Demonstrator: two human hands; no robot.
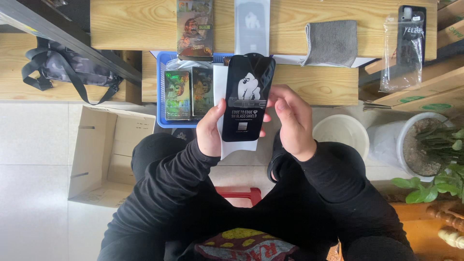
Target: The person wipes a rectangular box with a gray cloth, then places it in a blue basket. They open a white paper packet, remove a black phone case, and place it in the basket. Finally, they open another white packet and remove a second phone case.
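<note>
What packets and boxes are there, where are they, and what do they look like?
Black sleeve: held between left hand and right hand; tall, white ape picture.
Shiny boxes: upright in the blue basket; green and gold.
Dark box: flat on the wooden bench; colourful picture.
Clear bag: right end of the bench; dark item inside.
Cardboard box: on the floor, left; open, brown.

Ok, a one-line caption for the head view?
Both hands, left hand and right hand, hold a black screen protector above a blue basket.
</note>
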